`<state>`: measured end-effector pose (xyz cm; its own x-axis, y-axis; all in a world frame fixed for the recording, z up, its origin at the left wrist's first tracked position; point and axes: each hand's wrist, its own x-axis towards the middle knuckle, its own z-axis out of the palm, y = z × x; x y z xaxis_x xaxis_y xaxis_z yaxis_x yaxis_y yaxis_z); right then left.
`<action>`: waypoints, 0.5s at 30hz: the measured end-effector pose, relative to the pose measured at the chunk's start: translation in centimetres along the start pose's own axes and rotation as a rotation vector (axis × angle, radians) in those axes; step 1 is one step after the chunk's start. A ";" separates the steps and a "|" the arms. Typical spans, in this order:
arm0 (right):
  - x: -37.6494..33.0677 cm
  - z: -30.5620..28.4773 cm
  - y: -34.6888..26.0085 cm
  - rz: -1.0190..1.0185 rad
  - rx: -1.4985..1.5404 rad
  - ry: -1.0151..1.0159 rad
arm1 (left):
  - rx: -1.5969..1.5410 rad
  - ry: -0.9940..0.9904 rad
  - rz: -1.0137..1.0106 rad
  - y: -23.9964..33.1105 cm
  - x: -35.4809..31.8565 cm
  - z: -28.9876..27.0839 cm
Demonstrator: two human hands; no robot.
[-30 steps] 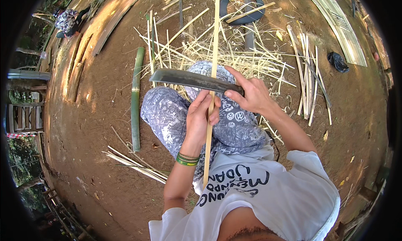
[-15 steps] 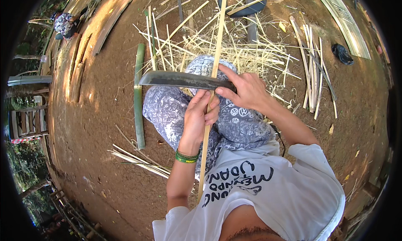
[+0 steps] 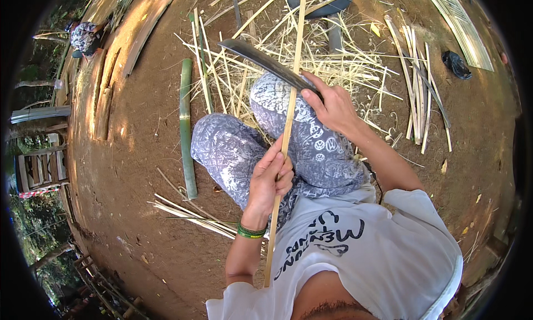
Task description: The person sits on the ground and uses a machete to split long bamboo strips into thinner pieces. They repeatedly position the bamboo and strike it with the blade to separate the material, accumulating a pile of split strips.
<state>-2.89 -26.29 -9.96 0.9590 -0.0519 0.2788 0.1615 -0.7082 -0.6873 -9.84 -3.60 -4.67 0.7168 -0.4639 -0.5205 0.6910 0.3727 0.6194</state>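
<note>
Fingers point(image 3: 277, 167) of your left hand point(image 3: 269, 181) closed round bamboo strip point(image 3: 284, 148) over lap; right hand point(image 3: 333, 106) grips blade point(image 3: 266, 61), now angled up-left vs. level 1 s ago: cut advancing along strip.

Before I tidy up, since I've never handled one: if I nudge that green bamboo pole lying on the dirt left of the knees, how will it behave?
The green bamboo pole looks round, so it would probably roll sideways when pushed. It lies straight with no sag, so it is likely stiff. Being bamboo, it is probably hollow and light for its length.
</note>
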 end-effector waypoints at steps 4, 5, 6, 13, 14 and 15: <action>-1.4 -1.2 -1.8 -0.081 -0.042 -0.131 | -0.031 -0.023 0.093 1.0 2.3 0.3; -1.4 -1.0 -2.2 -0.122 -0.059 -0.138 | -0.043 -0.035 0.105 1.6 3.3 0.8; -1.5 -1.3 -3.0 -0.159 -0.124 -0.157 | -0.054 -0.047 0.117 2.0 4.0 1.1; -1.7 -1.2 -3.7 -0.225 -0.235 -0.129 | -0.030 -0.059 0.127 2.0 4.3 1.6; -1.8 -1.1 -3.7 -0.234 -0.261 -0.111 | -0.034 -0.062 0.117 1.9 4.2 1.4; -1.9 -1.1 -3.5 -0.206 -0.243 -0.101 | -0.013 -0.058 0.105 1.7 3.9 1.3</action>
<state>-5.50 -24.49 -7.34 0.9321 0.1712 0.3192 0.3058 -0.8442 -0.4402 -5.97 -5.81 -4.84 0.7792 -0.4669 -0.4182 0.6137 0.4324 0.6607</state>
